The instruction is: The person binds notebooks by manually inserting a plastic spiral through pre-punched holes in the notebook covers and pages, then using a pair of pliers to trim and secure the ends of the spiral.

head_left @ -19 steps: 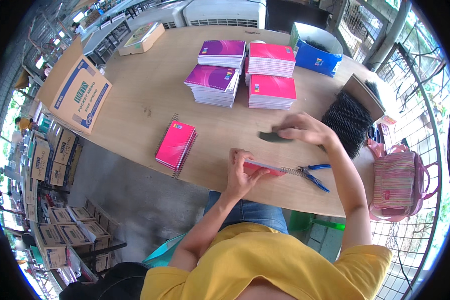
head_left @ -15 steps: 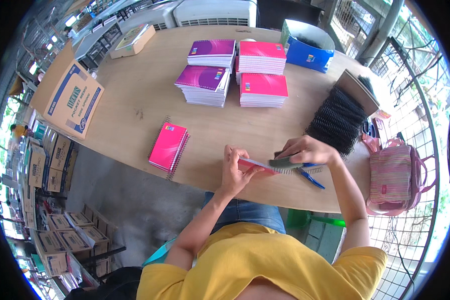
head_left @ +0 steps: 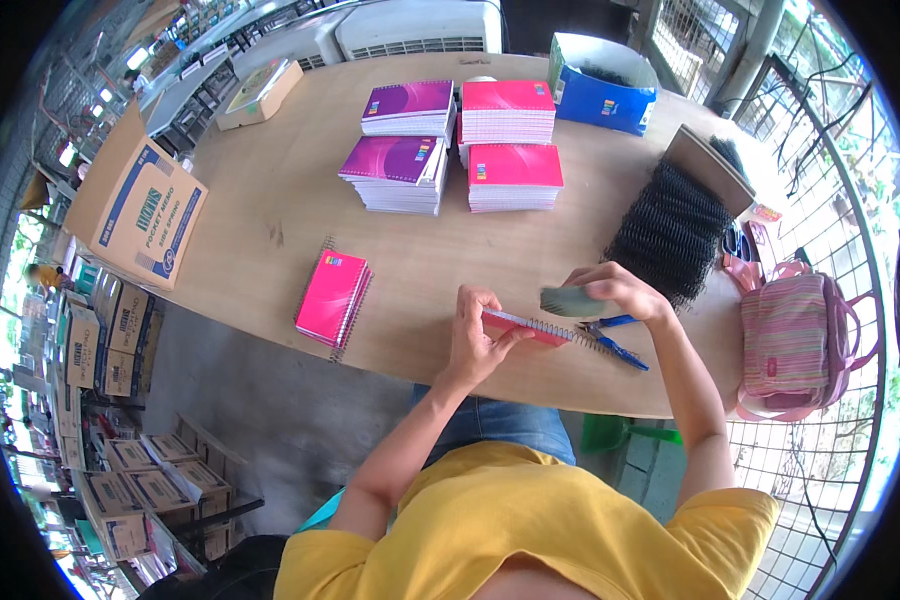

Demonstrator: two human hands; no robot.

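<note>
I am binding: my left hand (head_left: 477, 338) pinches the pink notebook (head_left: 520, 328), fingers clamped on its edge. My right hand (head_left: 620, 292), at 3 o'clock of it, grips a dark coil (head_left: 568, 301); next I must line it carefully with the holes

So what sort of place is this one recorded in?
Most likely a small notebook-binding workshop or stationery packing area. Stacks of pink and purple notebooks sit on a long wooden table, a heap of black spiral coils lies beside them, and printed cardboard cartons stand to one side.
</note>
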